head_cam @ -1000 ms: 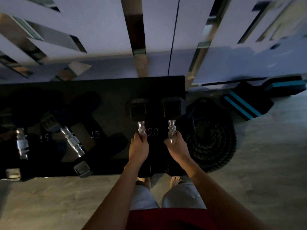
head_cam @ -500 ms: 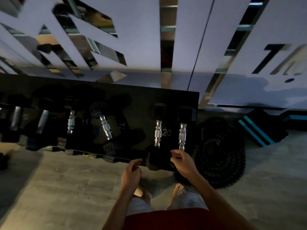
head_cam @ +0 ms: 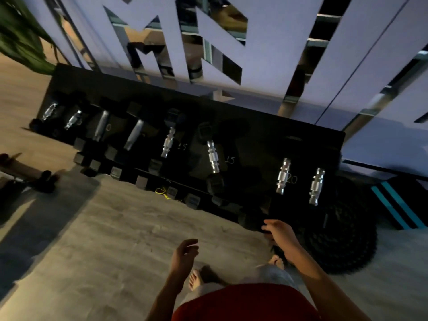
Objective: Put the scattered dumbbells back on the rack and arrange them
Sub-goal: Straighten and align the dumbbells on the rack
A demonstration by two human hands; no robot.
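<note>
Both hands are empty. The left hand (head_cam: 185, 252) is loosely curled over the grey floor (head_cam: 111, 239), and the right hand (head_cam: 280, 231) has slack, spread fingers at the near edge of the long black dumbbell rack (head_cam: 254, 126). I cannot tell whether it touches the rack. The rack holds a parallel pair of chrome-handled, black-headed dumbbells (head_cam: 283, 176) at its right end, two more by the "15" marks, and four at the left. The right-hand 15 dumbbell (head_cam: 213, 156) lies skewed. It probably needs a mid-handle grip and a turn to lie parallel with its neighbour.
</note>
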